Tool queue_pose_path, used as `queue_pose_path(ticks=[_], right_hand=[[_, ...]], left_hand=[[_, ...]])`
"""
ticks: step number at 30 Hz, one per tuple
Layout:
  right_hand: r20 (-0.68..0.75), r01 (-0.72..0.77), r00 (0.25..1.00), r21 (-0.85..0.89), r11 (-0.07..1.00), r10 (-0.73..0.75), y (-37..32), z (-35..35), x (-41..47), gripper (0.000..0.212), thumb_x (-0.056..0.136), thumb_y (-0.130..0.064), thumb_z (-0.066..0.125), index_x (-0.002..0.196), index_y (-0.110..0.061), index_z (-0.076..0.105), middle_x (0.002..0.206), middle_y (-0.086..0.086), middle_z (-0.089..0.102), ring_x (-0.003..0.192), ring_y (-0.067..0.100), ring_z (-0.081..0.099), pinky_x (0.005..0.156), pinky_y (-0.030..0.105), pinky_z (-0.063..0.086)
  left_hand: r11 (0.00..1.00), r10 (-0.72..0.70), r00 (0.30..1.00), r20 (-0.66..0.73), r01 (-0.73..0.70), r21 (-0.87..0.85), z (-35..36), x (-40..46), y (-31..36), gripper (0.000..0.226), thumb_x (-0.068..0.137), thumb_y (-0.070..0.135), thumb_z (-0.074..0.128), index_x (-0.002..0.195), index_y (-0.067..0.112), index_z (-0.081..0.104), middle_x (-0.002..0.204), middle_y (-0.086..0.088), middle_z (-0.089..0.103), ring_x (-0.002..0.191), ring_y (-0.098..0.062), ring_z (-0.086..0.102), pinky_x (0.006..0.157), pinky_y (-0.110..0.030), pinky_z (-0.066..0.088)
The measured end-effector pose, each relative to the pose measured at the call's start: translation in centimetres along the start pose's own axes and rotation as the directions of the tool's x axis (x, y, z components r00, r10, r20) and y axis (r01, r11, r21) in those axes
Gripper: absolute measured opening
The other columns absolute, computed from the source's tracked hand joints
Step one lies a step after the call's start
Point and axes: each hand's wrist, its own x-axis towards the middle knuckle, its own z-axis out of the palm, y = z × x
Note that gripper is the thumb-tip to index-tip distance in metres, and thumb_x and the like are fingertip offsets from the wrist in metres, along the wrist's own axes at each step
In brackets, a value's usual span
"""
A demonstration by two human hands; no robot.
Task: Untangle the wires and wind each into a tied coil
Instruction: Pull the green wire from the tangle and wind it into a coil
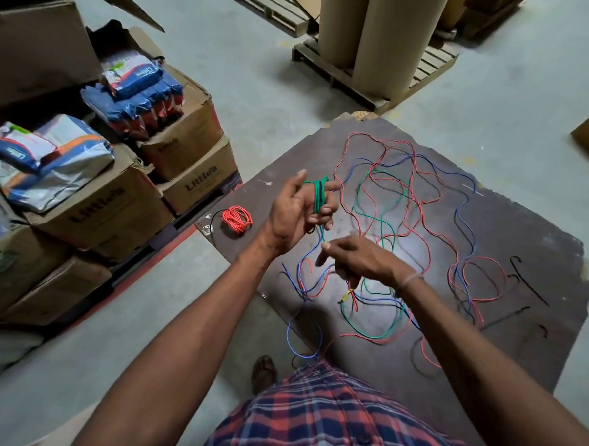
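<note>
Nearest: plaid shirt (317,423) at 6 o'clock, one sandalled foot (263,372) on the grey floor (244,72) just above it.

Right hand (360,260), just right of centre, back facing up, fingers curled; wires run under it, but whether it pinches one I cannot tell.

Left hand (299,210), slightly toward 11 o'clock of the right hand, raised, palm showing, thumb out. Green wire (319,196) wrapped in several turns around its fingers; the free end drops from the hand toward the board.

Dark board (496,314) lies flat, filling centre to 3 o'clock. On it: loose tangle of wires (411,196), red, blue, green and black, crossing one another from 12 to 5 o'clock of the hands.

Red coil (237,220), wound, sits on the board's corner at 9 o'clock of the left hand, apart from the tangle.

Far, 9–10 o'clock: stacked cardboard boxes (186,139) with blue packets (135,84) on top. At 1 o'clock: tall cardboard rolls (385,37) upright on a pallet (428,65).
</note>
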Motion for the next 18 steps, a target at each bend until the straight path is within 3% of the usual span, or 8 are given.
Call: queue_pose_path(ticks=[4, 7, 10, 13, 15, 18], right_hand=[[0.09, 0.006, 0.996, -0.168, 0.986, 0.009, -1.2, 1.0, -2.3, 0.042, 0.106, -0.049, 0.045, 0.098, -0.018, 0.073, 0.061, 0.008, 0.066, 0.05, 0.021, 0.064, 0.066, 0.039, 0.059], [0.112, 0.121, 0.99, -0.325, 0.938, -0.089, -2.2, 0.4, -3.8, 0.019, 0.106, -0.038, 0.048, 0.102, -0.026, 0.063, 0.055, 0.003, 0.066, 0.046, 0.02, 0.063, 0.068, 0.039, 0.058], [0.083, 0.178, 0.984, -0.495, 0.85, -0.158, -4.3, -1.1, -5.0, 0.01, 0.104, -0.03, 0.053, 0.102, -0.023, 0.06, 0.054, 0.0, 0.064, 0.042, 0.005, 0.059, 0.061, 0.031, 0.052], [-0.004, 0.232, 0.957, -0.595, 0.769, -0.291, -6.5, -3.4, -6.1, 0.009, 0.099, -0.021, 0.061, 0.097, -0.017, 0.068, 0.054, -0.009, 0.051, 0.045, 0.004, 0.05, 0.06, 0.033, 0.046], [-0.074, 0.252, 0.934, -0.557, 0.792, -0.349, -7.3, -5.5, -6.6, 0.011, 0.097, -0.022, 0.064, 0.091, -0.016, 0.071, 0.056, -0.004, 0.053, 0.049, 0.009, 0.046, 0.059, 0.034, 0.045], [-0.19, 0.323, 0.912, -0.215, 0.922, -0.364, -7.7, -8.8, -6.9, 0.016, 0.101, -0.019, 0.064, 0.09, -0.01, 0.072, 0.057, -0.003, 0.049, 0.052, 0.021, 0.044, 0.048, 0.034, 0.04]], left_hand=[[0.998, 0.067, 0.989, -0.129, -0.067, 0.003, -0.9, 0.8, 0.1, 0.06, 0.107, 0.031, 0.01, 0.147, -0.009, 0.029, 0.074, -0.012, 0.058, 0.047, -0.012, 0.034, 0.067, -0.035, 0.049], [0.994, 0.062, 0.983, -0.173, -0.044, 0.105, -1.1, 1.4, 0.0, 0.042, 0.107, 0.026, 0.024, 0.138, 0.005, 0.042, 0.08, -0.01, 0.066, 0.056, -0.015, 0.04, 0.074, -0.034, 0.051], [0.95, 0.068, 0.988, -0.136, -0.023, 0.31, -1.0, 1.6, -0.1, 0.03, 0.109, 0.023, 0.033, 0.116, 0.002, 0.054, 0.095, -0.013, 0.069, 0.07, -0.016, 0.058, 0.085, -0.03, 0.05], [0.816, 0.041, 0.996, -0.083, 0.015, 0.578, -1.5, 1.6, -0.7, 0.033, 0.111, 0.021, 0.036, 0.109, -0.002, 0.061, 0.099, -0.015, 0.068, 0.083, -0.011, 0.067, 0.093, -0.027, 0.047], [0.748, 0.019, 0.998, -0.052, 0.02, 0.664, -1.9, 1.3, -1.1, 0.032, 0.11, 0.022, 0.041, 0.109, -0.002, 0.061, 0.097, -0.011, 0.069, 0.08, -0.013, 0.066, 0.091, -0.031, 0.051], [0.728, -0.034, 0.998, -0.055, 0.062, 0.683, -1.9, 0.7, -1.7, 0.04, 0.111, 0.027, 0.04, 0.104, -0.008, 0.06, 0.082, -0.01, 0.065, 0.062, -0.017, 0.053, 0.075, -0.041, 0.049]])
